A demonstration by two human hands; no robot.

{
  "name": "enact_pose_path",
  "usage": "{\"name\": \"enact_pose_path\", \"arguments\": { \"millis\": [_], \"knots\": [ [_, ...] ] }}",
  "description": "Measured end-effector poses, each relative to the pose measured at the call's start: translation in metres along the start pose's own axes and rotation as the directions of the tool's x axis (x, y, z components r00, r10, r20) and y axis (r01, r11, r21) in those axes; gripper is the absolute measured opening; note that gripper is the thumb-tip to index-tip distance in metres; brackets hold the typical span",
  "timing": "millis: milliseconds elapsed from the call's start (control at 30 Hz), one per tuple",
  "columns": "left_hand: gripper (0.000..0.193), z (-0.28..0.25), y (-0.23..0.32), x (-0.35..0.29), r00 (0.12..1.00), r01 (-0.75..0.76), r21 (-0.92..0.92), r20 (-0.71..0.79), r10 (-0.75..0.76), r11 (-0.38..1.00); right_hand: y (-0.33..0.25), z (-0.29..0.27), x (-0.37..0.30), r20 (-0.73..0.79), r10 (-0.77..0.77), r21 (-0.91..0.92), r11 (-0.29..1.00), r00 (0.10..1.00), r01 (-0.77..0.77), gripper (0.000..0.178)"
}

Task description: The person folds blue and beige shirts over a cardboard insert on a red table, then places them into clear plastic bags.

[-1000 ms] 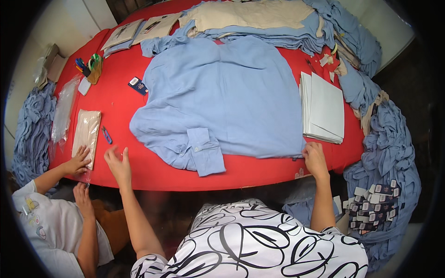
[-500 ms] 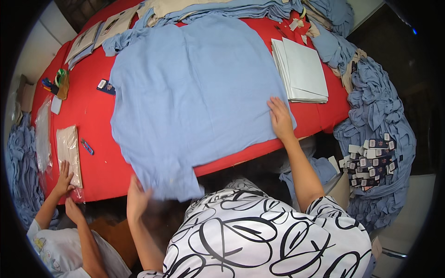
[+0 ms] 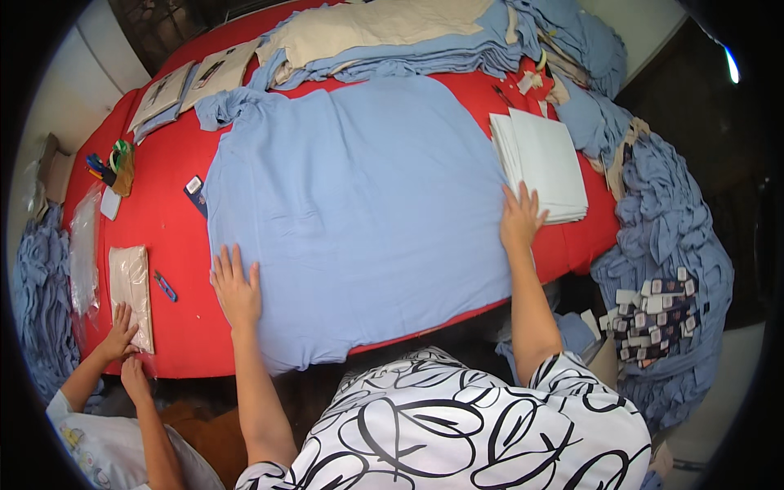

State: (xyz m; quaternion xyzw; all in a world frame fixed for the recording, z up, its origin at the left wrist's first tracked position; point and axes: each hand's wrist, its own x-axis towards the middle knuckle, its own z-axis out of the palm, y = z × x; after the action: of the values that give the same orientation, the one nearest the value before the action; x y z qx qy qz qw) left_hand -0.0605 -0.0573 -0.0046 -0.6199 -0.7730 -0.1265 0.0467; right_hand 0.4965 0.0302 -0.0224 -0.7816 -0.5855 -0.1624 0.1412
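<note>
A light blue shirt lies spread over the red table, its lower part hanging past the near edge. My left hand rests flat on the shirt's left side, fingers stretched out. At its right edge lies my right hand, fingers spread, the tips near a stack of white sheets. Neither hand grips anything. A dark blue hang tag sticks out from under the shirt's left edge.
On the left another person's hands touch a beige garment in clear plastic, near blue thread snips. Folded garments are piled at the back. Blue garments with tags hang at the right edge.
My left hand has moved up from the near edge onto the shirt's left side. My right hand has slid slightly right, and the shirt lies flatter, lower in view.
</note>
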Motion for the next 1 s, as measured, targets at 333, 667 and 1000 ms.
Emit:
{"name": "enact_pose_path", "arguments": {
  "millis": [333, 667, 1000],
  "knots": [
    [0.042, 0.001, 0.037, 0.039, 0.987, 0.148, -0.285, -0.023, -0.161, 0.947, -0.032, 0.002, 0.078, -0.062, -0.181, 0.335, 0.923, 0.982, 0.191, 0.041],
    [0.058, 0.035, 0.046, 0.205, 0.993, 0.114, 0.097, 0.027, -0.117, 0.989, -0.124, 0.079, 0.207, 0.145, -0.279, 0.259, 0.937, 0.949, 0.235, 0.06],
    [0.047, 0.04, -0.034, 0.153, 0.997, 0.037, -0.166, -0.067, -0.048, 0.985, 0.102, 0.014, 0.143, 0.502, 0.311, 0.054, 0.92, 0.807, -0.388, 0.104]
  ]
}}
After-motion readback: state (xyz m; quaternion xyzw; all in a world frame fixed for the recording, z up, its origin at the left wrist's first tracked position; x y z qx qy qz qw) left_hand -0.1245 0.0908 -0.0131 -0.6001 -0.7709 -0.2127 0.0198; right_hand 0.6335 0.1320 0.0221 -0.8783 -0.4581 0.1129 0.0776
